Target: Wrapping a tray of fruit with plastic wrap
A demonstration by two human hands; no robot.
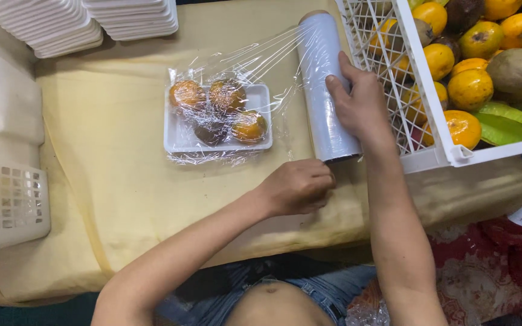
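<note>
I see wrap already over the fruit tray. Beside the tray, my right hand lies flat on the wrap roll. My left hand, curled shut, pinches the film edge; cutting is left.

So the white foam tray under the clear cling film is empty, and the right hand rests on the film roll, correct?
Not empty: the head view shows the white foam tray holding orange and dark fruits under the clear cling film. The right hand does rest on the film roll.

Glossy clear plastic film over a matt white foam tray, on yellow cloth.
</note>
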